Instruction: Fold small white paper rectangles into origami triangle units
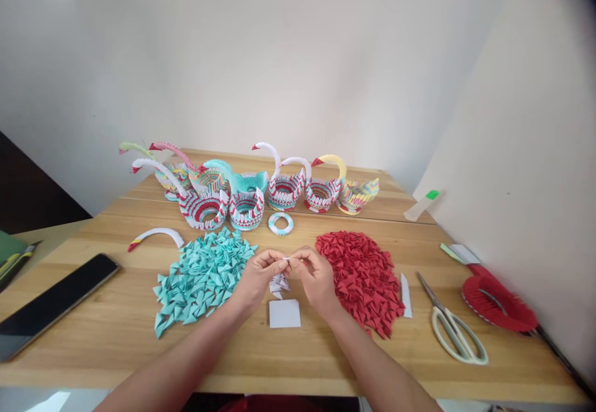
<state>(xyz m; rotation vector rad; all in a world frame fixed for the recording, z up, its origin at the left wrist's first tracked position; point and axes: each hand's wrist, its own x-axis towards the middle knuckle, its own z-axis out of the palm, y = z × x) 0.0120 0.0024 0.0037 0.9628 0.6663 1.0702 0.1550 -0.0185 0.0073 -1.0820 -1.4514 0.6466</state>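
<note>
My left hand [265, 273] and my right hand [315, 277] meet at the middle of the table, fingertips pinched together. Between them is a small white piece of paper [286, 259], mostly covered by the fingers. Just below lie a few folded white paper triangles [279, 285], partly hidden by my left hand. Nearer to me rests a stack of white paper slips [284, 314]. A heap of turquoise folded triangles [205, 275] spreads beside my left hand, and a heap of red folded triangles [361, 275] lies beyond my right hand.
Several paper swans [205, 209] stand along the back, with a paper ring [280, 223] before them. A loose swan neck [158, 234] and phone [56, 303] lie left. Right are scissors [454, 328], a white strip [406, 295] and a red folded-paper piece [498, 303].
</note>
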